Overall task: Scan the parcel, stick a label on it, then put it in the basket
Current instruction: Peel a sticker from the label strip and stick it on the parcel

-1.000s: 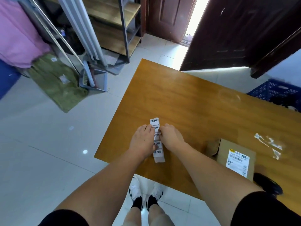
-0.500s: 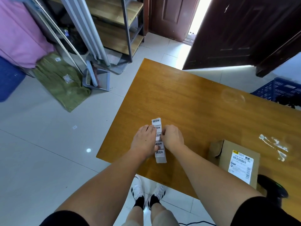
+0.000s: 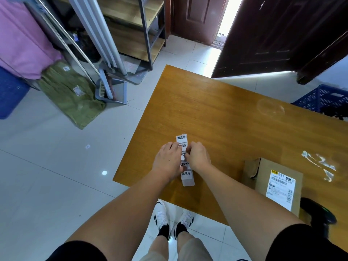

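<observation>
A strip of white labels (image 3: 186,174) with black print lies on the wooden table (image 3: 216,119) near its front left corner. My left hand (image 3: 167,160) presses on the strip from the left. My right hand (image 3: 197,157) pinches at a label in the middle of the strip from the right. The parcel, a brown cardboard box (image 3: 273,181) with a white shipping label (image 3: 280,189) on top, sits on the table to the right of my right forearm. A black handheld scanner (image 3: 318,211) lies just right of the box at the table's front edge.
A blue plastic basket (image 3: 323,99) stands on the floor beyond the table's far right side. Scraps of clear tape (image 3: 320,164) stick to the table right of the box. A dustpan (image 3: 113,91), green cloth and metal shelving stand at left. An open dark door is behind.
Both hands have stayed on the label strip, with the right fingers shifting slightly up along it. The view has drifted a little; the box and scanner have not moved.
</observation>
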{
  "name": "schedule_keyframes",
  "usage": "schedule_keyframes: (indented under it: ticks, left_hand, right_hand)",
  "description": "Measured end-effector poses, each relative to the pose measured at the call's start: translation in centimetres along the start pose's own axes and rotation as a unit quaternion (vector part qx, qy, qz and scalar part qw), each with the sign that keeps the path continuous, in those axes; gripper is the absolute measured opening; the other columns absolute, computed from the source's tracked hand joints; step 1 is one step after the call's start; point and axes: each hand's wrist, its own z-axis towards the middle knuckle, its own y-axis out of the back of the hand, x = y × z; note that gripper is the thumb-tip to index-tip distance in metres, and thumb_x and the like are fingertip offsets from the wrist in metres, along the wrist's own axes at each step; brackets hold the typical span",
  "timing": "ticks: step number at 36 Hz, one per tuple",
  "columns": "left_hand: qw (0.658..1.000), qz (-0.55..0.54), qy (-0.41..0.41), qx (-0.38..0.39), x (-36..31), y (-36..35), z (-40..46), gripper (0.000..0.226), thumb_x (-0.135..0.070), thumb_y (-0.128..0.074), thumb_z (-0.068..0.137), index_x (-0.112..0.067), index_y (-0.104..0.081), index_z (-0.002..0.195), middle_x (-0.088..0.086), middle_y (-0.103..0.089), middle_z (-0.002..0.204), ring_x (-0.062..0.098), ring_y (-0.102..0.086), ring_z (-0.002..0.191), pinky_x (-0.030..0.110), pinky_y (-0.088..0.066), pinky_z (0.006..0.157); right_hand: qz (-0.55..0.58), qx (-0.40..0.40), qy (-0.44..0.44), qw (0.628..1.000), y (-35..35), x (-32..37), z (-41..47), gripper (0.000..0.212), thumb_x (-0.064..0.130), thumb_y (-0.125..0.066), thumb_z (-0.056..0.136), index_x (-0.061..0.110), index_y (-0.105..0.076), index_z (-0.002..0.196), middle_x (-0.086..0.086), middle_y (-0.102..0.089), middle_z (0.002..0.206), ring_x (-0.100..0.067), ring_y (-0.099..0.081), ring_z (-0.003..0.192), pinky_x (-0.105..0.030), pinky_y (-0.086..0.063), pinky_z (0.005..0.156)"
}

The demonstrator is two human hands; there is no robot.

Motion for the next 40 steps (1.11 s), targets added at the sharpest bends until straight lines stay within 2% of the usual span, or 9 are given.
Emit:
schedule_keyframes:
  ticks: [8, 14, 19, 26, 30, 33, 35, 38, 40]
  left_hand:
    - [1.000, -0.002, -0.004, -0.009, 0.1, -0.3, 0.0, 0.085, -0.058, -0.075, 0.076, -0.015, -0.046, 0.143, 0.005, -0.050, 0.145, 0.025, -0.040, 0.136, 0.043, -0.030, 0.117]
    - [1.000, -0.009, 0.011, 0.000, 0.2, 0.0, 0.1, 0.083, -0.057, -0.077, 0.074, -0.016, -0.046, 0.140, 0.005, -0.049, 0.143, 0.025, -0.041, 0.135, 0.044, -0.031, 0.117]
    - [1.000, -0.003, 0.011, 0.018, -0.1, 1.2, 0.5, 0.081, -0.057, -0.078, 0.075, -0.015, -0.048, 0.138, 0.006, -0.050, 0.140, 0.025, -0.044, 0.131, 0.043, -0.034, 0.116]
    - [0.999, -0.001, -0.022, 0.028, -0.3, 3.7, 0.6, 0.069, -0.051, -0.076, 0.081, -0.016, -0.053, 0.136, 0.009, -0.042, 0.153, 0.027, -0.040, 0.137, 0.042, -0.032, 0.114]
    - [0.995, -0.096, -0.023, 0.011, -1.3, 6.8, 0.5, 0.053, -0.050, -0.064, 0.093, -0.020, -0.055, 0.136, 0.003, -0.059, 0.133, 0.023, -0.053, 0.121, 0.037, -0.044, 0.099]
    - [0.987, -0.162, -0.011, 0.018, -2.3, 9.5, 0.2, 0.030, -0.045, -0.054, 0.100, -0.022, -0.067, 0.116, 0.000, -0.065, 0.114, 0.023, -0.059, 0.107, 0.041, -0.051, 0.088]
    - [0.984, -0.176, -0.011, 0.021, -3.1, 11.1, 0.1, 0.029, -0.042, -0.051, 0.102, -0.019, -0.069, 0.102, 0.001, -0.066, 0.102, 0.025, -0.061, 0.097, 0.045, -0.052, 0.081]
    - [0.977, -0.210, -0.025, 0.028, -4.5, 12.8, 0.1, 0.029, -0.041, -0.050, 0.103, -0.018, -0.067, 0.098, 0.002, -0.066, 0.097, 0.026, -0.060, 0.090, 0.044, -0.051, 0.076]
    - [0.972, -0.231, -0.039, 0.029, -5.8, 13.5, 0.2, 0.027, -0.041, -0.049, 0.103, -0.020, -0.064, 0.095, 0.000, -0.063, 0.089, 0.024, -0.059, 0.082, 0.039, -0.045, 0.068]
  right_hand:
    - [0.020, 0.008, 0.015, 1.000, 0.0, -0.6, 0.2, 0.005, 0.020, -0.067, 0.093, 0.020, -0.062, 0.095, -0.003, -0.056, 0.107, -0.026, -0.058, 0.099, -0.042, -0.052, 0.084]
    - [0.109, 0.000, -0.009, 0.994, 0.4, -1.1, -0.2, 0.018, 0.012, -0.067, 0.085, 0.023, -0.056, 0.076, 0.000, -0.066, 0.087, -0.022, -0.061, 0.082, -0.039, -0.053, 0.074]
    - [0.180, -0.012, -0.018, 0.983, 1.5, -1.5, -0.8, 0.018, 0.010, -0.069, 0.083, 0.023, -0.060, 0.074, 0.010, -0.061, 0.073, -0.008, -0.053, 0.066, -0.020, -0.038, 0.055]
    - [0.193, -0.017, -0.009, 0.981, 4.2, -1.8, -2.2, 0.019, 0.009, -0.072, 0.080, 0.022, -0.059, 0.073, 0.011, -0.058, 0.068, -0.004, -0.050, 0.059, -0.016, -0.037, 0.051]
    - [0.179, -0.007, 0.004, 0.984, 6.6, -1.8, -3.5, 0.017, 0.011, -0.072, 0.082, 0.021, -0.060, 0.076, 0.007, -0.060, 0.072, -0.013, -0.053, 0.068, -0.023, -0.040, 0.056]
    - [0.188, -0.006, 0.016, 0.982, 8.5, -1.7, -4.8, 0.012, 0.010, -0.072, 0.082, 0.018, -0.062, 0.079, 0.005, -0.061, 0.071, -0.017, -0.056, 0.069, -0.024, -0.041, 0.056]
    - [0.196, -0.023, 0.020, 0.980, 9.8, -1.8, -5.8, 0.012, 0.009, -0.071, 0.081, 0.016, -0.062, 0.083, 0.002, -0.063, 0.073, -0.020, -0.058, 0.071, -0.025, -0.042, 0.056]
    - [0.230, -0.045, 0.006, 0.972, 11.9, -2.4, -7.2, 0.017, 0.011, -0.073, 0.084, 0.012, -0.062, 0.097, -0.013, -0.068, 0.087, -0.022, -0.063, 0.073, -0.029, -0.046, 0.062]
    - [0.248, -0.055, -0.002, 0.967, 13.1, -3.1, -8.3, 0.014, 0.015, -0.074, 0.087, 0.012, -0.065, 0.097, -0.012, -0.067, 0.086, -0.020, -0.061, 0.070, -0.030, -0.047, 0.062]
